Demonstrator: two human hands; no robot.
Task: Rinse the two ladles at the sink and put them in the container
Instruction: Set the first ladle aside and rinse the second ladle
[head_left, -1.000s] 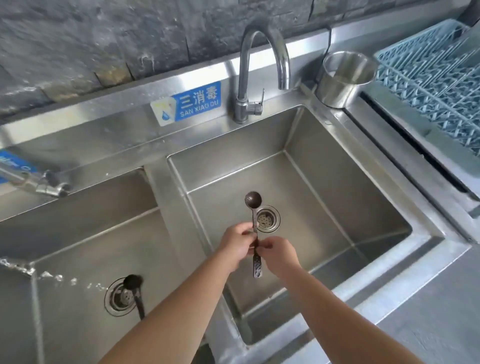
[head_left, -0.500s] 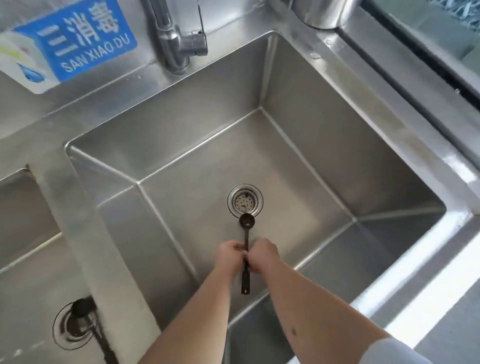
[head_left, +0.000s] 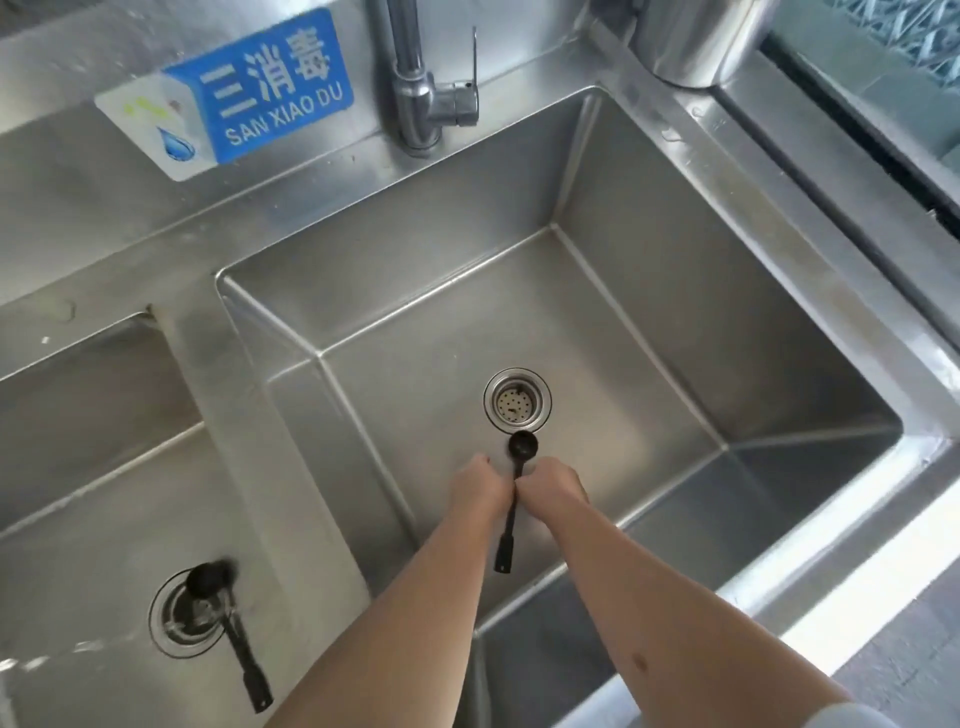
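1. Both hands meet low over the right basin (head_left: 649, 291): left hand (head_left: 475, 486) and right hand (head_left: 553, 486) pinch the shaft of a black ladle (head_left: 511, 499) between them.
2. Just beyond the grip, the ladle's small bowl points at the round drain strainer (head_left: 517, 400), nearly touching its rim.
3. Back from the grip, the handle end hangs free between the two forearms.
4. Well left of the grip, across the divider, a second black ladle (head_left: 228, 623) lies in the left basin (head_left: 93, 499), bowl on that drain.
5. Far beyond the grip stand the tap (head_left: 421, 88), a blue label (head_left: 270, 88) and a steel container (head_left: 696, 41).
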